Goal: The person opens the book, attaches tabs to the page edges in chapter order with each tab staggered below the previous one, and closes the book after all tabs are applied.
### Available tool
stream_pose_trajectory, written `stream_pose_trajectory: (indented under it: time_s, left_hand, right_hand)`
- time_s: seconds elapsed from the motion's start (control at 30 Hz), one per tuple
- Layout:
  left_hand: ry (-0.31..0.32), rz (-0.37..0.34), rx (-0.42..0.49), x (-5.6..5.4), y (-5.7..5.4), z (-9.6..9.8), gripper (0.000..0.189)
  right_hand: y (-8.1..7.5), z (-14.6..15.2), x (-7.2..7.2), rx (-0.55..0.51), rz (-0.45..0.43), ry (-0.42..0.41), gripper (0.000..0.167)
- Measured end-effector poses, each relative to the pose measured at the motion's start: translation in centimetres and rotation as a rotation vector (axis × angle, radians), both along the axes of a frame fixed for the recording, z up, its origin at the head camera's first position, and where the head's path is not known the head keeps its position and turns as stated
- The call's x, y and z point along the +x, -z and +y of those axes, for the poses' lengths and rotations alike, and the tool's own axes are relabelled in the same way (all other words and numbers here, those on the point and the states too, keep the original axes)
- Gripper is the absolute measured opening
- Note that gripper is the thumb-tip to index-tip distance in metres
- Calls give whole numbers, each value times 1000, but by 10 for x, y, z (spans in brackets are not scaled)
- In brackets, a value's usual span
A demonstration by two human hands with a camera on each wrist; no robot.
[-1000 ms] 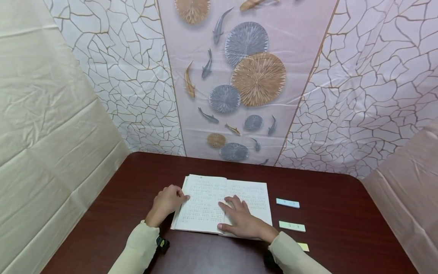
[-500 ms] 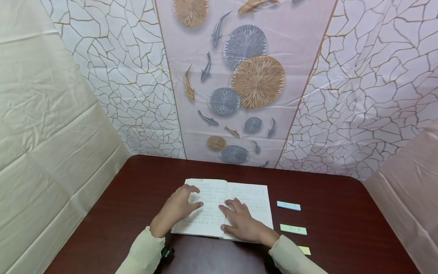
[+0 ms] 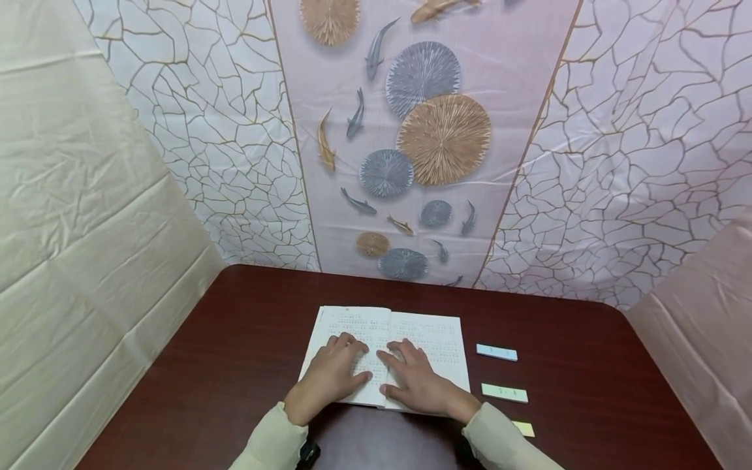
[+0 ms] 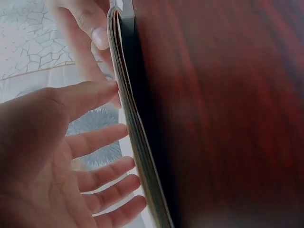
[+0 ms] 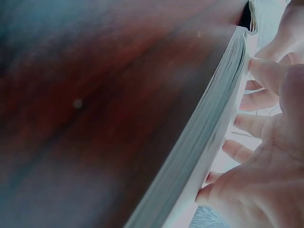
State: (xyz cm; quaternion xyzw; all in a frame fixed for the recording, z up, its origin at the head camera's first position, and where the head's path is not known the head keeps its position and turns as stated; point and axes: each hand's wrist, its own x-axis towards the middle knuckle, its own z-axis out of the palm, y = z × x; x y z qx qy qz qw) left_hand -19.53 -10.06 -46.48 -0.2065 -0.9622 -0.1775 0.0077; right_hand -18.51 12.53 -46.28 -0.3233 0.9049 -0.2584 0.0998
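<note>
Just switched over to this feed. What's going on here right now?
A person has both bare hands on an open book with white, text-covered pages, lying on a dark reddish-brown table. The left hand is on the left page, fingers spread; the right hand is mostly on the right page, its fingertips near the centre fold. To the book's right lie three small flat strips: light blue, pale green and yellow, the last partly hidden by the cream right sleeve.

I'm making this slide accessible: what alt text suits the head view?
A person's left hand and right hand rest, fingers spread, on an open book on a dark red table. Right of it lie a blue strip, a green strip and a partly hidden yellow strip; behind hangs cloth printed with fish.
</note>
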Motion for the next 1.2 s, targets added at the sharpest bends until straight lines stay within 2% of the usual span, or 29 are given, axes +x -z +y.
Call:
stream_pose_trajectory:
  time_s: [0.3,0.4,0.53,0.67,0.77,1.0,1.2]
  left_hand:
    - [-49,-28,-63,7,-4,13,45]
    - [-62,-35,-89,8,-4,17,45]
    - [-68,-34,-111,8,-5,20,44]
    - [-72,-37,-126,9,-6,22,43]
    - [-75,-39,-137,10,-8,22,42]
    - [-87,-36,-143,13,-12,22,42]
    - [-94,-33,-136,14,-13,20,41]
  right_hand:
    - [-2,6,-3,-10,-34,17,67]
    - [-6,11,-7,-26,-27,57,69]
    - [-10,22,-21,19,21,170,67]
    - [-12,37,-40,139,66,266,68]
    - [-14,49,-54,217,59,304,77]
    - [-14,70,-75,301,-9,312,98]
    - [-11,74,-77,329,-23,285,97]
